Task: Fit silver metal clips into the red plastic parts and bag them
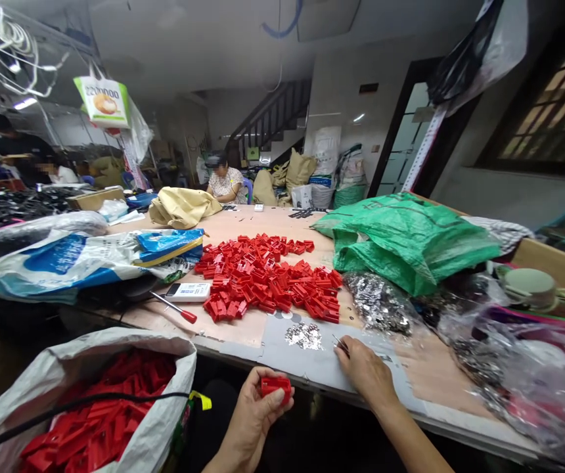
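Note:
My left hand (255,414) is closed round a small red plastic part (276,387), just off the table's front edge. My right hand (367,371) rests over the grey mat (282,348), its fingers pinching a thin metal tool (341,345) whose tip points toward the mat; its exact kind is hard to make out. To the left of that tip lies a small heap of shiny metal pieces (304,336). Behind the mat spreads a large pile of red plastic parts (267,279). More red parts fill an open white sack (184,368) at my lower left.
A red-handled screwdriver (186,316) lies beside a white box (188,292). A green woven bag (410,236) and a clear bag of metal pieces (378,303) stand on the right, a blue-white sack (90,259) on the left. A person (226,184) sits across the table.

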The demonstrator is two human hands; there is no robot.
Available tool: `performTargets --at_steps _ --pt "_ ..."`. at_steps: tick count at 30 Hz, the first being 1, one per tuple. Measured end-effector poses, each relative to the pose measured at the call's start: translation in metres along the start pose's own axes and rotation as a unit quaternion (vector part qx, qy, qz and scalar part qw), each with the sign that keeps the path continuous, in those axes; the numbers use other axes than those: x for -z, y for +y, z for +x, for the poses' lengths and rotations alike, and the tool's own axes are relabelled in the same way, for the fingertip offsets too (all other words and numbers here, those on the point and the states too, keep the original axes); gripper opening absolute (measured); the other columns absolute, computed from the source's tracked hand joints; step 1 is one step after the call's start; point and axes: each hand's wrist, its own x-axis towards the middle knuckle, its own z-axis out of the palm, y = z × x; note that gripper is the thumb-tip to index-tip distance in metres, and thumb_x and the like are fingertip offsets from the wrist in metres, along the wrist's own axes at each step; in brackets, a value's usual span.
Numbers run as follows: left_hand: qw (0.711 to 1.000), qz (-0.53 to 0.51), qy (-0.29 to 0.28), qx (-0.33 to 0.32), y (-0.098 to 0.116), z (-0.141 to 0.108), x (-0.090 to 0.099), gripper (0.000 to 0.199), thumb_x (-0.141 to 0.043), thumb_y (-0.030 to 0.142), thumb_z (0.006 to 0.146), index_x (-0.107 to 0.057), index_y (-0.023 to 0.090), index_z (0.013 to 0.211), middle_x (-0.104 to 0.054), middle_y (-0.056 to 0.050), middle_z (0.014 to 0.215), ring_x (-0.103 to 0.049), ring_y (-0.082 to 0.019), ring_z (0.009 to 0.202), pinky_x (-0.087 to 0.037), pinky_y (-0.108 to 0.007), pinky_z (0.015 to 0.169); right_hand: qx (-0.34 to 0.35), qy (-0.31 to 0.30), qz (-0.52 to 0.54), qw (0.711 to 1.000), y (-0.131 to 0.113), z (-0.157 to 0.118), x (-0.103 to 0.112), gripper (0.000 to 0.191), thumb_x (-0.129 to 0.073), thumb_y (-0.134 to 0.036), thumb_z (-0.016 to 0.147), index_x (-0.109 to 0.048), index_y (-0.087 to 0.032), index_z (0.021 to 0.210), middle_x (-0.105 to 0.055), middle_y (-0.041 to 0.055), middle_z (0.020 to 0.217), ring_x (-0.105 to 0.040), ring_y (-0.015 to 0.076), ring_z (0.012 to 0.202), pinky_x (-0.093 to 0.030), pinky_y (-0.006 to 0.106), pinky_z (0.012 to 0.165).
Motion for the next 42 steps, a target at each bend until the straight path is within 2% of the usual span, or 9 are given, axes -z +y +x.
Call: performTargets --at_steps 3,6,11,14,18,21,25,31,42 --pt "0.999 0.025 -0.01 -0.021 -0.001 0.001 0.0 0.043 -0.085 0.026 0.056 -0.059 0.015 0.088 -0.069 -0.005 0.084 -0.068 -0.019 0.08 -0.055 -0.03 0.073 -0.007 0.027 0.034 0.999 0.007 0.003 0.001 0.017 -0.04 -0.03 0.091 -0.056 -0.023 0.091 -0.067 0.0053 0.095 -0.064 0.0234 0.081 -0.037 0.029 0.059" --pt "0.995 0.062 -0.003 -0.079 0.002 0.005 -0.001 0.049 -0.086 0.026 0.052 -0.06 0.016 0.093 -0.071 -0.005 0.083 -0.067 -0.018 0.076 -0.055 -0.029 0.069 -0.002 0.061 0.137 0.989 0.014 0.005 0.001 0.018 -0.042 -0.036 0.088 -0.056 -0.024 0.091 -0.069 0.0051 0.088 -0.064 0.0242 0.075 -0.04 0.03 0.059" --pt "0.962 0.189 0.004 -0.199 0.017 0.001 -0.003 0.04 -0.081 0.025 0.061 -0.059 0.017 0.093 -0.072 -0.005 0.089 -0.068 -0.017 0.08 -0.054 -0.026 0.076 0.09 0.094 0.396 0.909 0.006 -0.009 0.011 0.037 -0.05 -0.056 0.082 -0.059 -0.021 0.09 -0.069 0.0063 0.084 -0.062 0.0205 0.069 -0.045 0.028 0.056" --pt "0.913 0.314 0.004 -0.261 0.024 -0.006 -0.005 0.034 -0.077 0.027 0.068 -0.06 0.019 0.097 -0.072 -0.004 0.092 -0.068 -0.018 0.084 -0.054 -0.029 0.08 0.13 0.072 0.448 0.882 -0.015 -0.032 0.025 0.038 -0.056 -0.056 0.081 -0.06 -0.019 0.09 -0.067 0.0057 0.081 -0.06 0.0185 0.069 -0.045 0.026 0.057" --pt "0.823 0.455 0.006 -0.339 0.03 -0.014 -0.008 0.031 -0.071 0.025 0.075 -0.06 0.022 0.104 -0.072 -0.003 0.095 -0.068 -0.018 0.086 -0.054 -0.03 0.082 0.198 0.041 0.426 0.882 -0.042 -0.06 0.04 0.025 -0.058 -0.045 0.085 -0.06 -0.02 0.088 -0.066 0.0035 0.08 -0.057 0.0152 0.063 -0.044 0.024 0.057" --pt "0.763 0.51 0.007 -0.397 0.031 -0.018 -0.01 0.031 -0.068 0.021 0.077 -0.06 0.023 0.107 -0.072 -0.003 0.096 -0.068 -0.018 0.088 -0.054 -0.031 0.084 0.246 0.032 0.396 0.884 -0.054 -0.07 0.041 0.015 -0.055 -0.035 0.088 -0.06 -0.021 0.087 -0.064 0.0012 0.076 -0.055 0.0132 0.057 -0.043 0.023 0.055" --pt "0.717 0.537 -0.002 -0.444 0.031 -0.022 -0.009 0.034 -0.067 0.016 0.078 -0.058 0.022 0.111 -0.071 -0.003 0.102 -0.068 -0.017 0.093 -0.054 -0.03 0.087 0.305 0.024 0.351 0.885 -0.063 -0.073 0.035 0.008 -0.052 -0.024 0.089 -0.059 -0.021 0.088 -0.063 0.0004 0.076 -0.054 0.0132 0.058 -0.043 0.025 0.059" --pt "0.712 0.544 -0.026 -0.443 0.03 -0.027 -0.01 0.038 -0.064 0.011 0.079 -0.058 0.023 0.114 -0.07 -0.003 0.106 -0.066 -0.016 0.098 -0.053 -0.027 0.09 0.336 0.021 0.331 0.882 -0.064 -0.074 0.028 0.011 -0.05 -0.014 0.086 -0.059 -0.021 0.09 -0.063 0.0016 0.082 -0.059 0.016 0.07 -0.045 0.027 0.066" --pt "0.718 0.526 -0.013 -0.455 0.023 -0.03 -0.01 0.036 -0.065 0.012 0.079 -0.058 0.023 0.113 -0.071 -0.003 0.105 -0.067 -0.015 0.095 -0.054 -0.027 0.088 0.35 0.039 0.375 0.858 -0.065 -0.08 0.03 0.014 -0.048 -0.019 0.092 -0.061 -0.022 0.093 -0.063 0.003 0.084 -0.059 0.0165 0.075 -0.046 0.027 0.068"
